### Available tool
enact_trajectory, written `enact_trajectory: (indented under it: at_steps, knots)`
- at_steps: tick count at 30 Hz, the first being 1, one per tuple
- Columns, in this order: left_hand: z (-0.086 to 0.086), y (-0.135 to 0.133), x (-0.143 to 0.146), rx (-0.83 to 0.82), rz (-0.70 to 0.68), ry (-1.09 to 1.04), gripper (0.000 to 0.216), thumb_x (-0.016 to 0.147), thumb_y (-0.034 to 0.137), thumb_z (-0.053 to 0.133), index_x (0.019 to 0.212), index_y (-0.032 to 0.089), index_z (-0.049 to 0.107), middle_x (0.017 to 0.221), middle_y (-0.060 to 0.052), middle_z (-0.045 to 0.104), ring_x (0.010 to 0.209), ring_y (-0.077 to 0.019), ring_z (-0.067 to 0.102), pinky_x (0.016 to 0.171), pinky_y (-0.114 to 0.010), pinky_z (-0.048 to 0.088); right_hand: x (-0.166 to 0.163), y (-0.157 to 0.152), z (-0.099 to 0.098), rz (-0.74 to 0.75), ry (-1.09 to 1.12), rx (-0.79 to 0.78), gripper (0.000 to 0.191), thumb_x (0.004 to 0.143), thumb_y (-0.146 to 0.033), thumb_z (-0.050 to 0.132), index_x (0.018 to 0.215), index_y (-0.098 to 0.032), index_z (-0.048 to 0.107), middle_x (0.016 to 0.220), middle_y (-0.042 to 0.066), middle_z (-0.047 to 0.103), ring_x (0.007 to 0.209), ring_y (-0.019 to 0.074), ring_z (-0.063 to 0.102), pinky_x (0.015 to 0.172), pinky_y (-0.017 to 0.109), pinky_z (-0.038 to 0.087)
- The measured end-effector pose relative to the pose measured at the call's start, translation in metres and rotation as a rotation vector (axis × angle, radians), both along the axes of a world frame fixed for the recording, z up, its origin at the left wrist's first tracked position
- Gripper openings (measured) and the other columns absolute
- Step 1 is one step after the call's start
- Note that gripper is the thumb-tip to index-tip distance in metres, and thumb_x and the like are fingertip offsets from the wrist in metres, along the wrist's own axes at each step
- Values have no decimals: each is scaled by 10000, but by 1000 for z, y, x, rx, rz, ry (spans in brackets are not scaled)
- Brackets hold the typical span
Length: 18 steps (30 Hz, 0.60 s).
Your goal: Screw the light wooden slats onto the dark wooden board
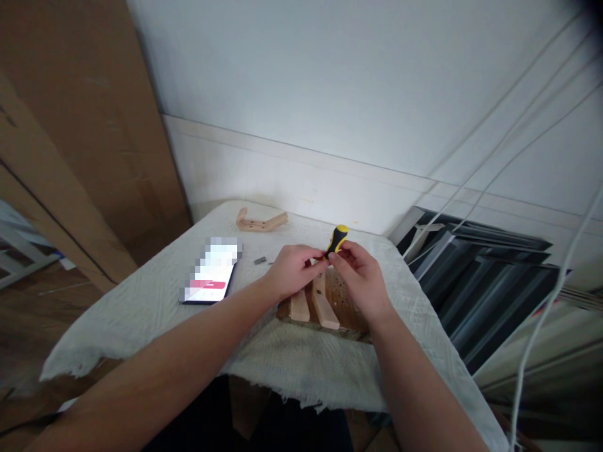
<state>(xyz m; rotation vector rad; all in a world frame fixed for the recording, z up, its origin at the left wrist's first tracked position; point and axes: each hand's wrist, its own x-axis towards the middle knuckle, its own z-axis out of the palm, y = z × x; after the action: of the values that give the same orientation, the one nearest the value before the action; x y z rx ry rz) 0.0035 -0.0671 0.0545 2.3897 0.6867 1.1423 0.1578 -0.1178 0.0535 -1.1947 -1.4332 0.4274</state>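
Observation:
A screwdriver (338,238) with a black and yellow handle tilts over a dark wooden block (347,304). My right hand (365,279) grips the handle's lower part between thumb and fingers. From the other side, my left hand (294,270) pinches at the lower end of the screwdriver; its shaft and tip are hidden by the fingers. Under my hands, a bent pale wooden piece (324,307) with dark holes lies on the block. Beside it on the left is a second pale wooden piece (300,307), its upper part covered by my left hand.
A phone (211,273) with a lit screen lies left on the white tablecloth (155,295). A small grey metal piece (260,260) is near my left hand. Another angled wooden piece (261,223) lies at the back. Dark panels (485,289) and white cables (532,351) are at the right.

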Motion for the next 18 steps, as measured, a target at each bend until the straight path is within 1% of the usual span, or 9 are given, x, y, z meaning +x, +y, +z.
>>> enact_trajectory:
  at_steps: [3, 7, 9, 11, 14, 18]
  knots:
    - [0, -1, 0, 6, 3, 15, 197, 863, 238, 553, 757, 142, 688, 626, -6, 627, 579, -101, 538, 559, -200, 370, -1, -1, 1, -3, -22, 3, 210, 797, -361, 640, 934, -205, 604, 800, 24, 639, 719, 177, 602, 700, 342, 498]
    - [-2, -1, 1, -8, 59, -35, 125, 814, 253, 626, 821, 151, 698, 663, -3, 653, 572, -98, 540, 559, -198, 381, -2, 0, 1, 15, 8, -13, 204, 777, -354, 667, 885, -202, 586, 801, 19, 627, 727, 171, 595, 692, 325, 490]
    - [-1, 0, 0, 7, 42, -31, 133, 829, 247, 614, 829, 149, 704, 689, -13, 670, 590, -102, 556, 570, -201, 386, -1, -1, 1, 15, 26, -13, 207, 781, -362, 664, 891, -200, 595, 809, 23, 633, 734, 173, 595, 698, 325, 486]
    - [-1, 0, 0, 29, -5, -11, 169, 861, 236, 570, 823, 143, 706, 709, -25, 677, 617, -107, 572, 584, -203, 391, -1, -2, 2, 11, 30, -6, 216, 800, -371, 645, 928, -200, 611, 830, 30, 648, 746, 177, 599, 707, 328, 482]
    - [0, -1, 0, 31, -34, 2, 187, 871, 220, 545, 829, 134, 705, 695, -26, 666, 621, -107, 570, 583, -200, 392, 0, -2, 3, -9, -1, 13, 213, 813, -371, 631, 945, -204, 626, 837, 33, 656, 752, 179, 598, 714, 330, 475]
    - [-2, 0, 1, 3, 23, -25, 159, 816, 274, 638, 888, 150, 707, 709, -13, 671, 591, -100, 551, 565, -199, 390, 0, 0, 2, -10, 18, 3, 194, 779, -370, 675, 854, -211, 593, 767, 9, 625, 696, 168, 577, 665, 314, 465]
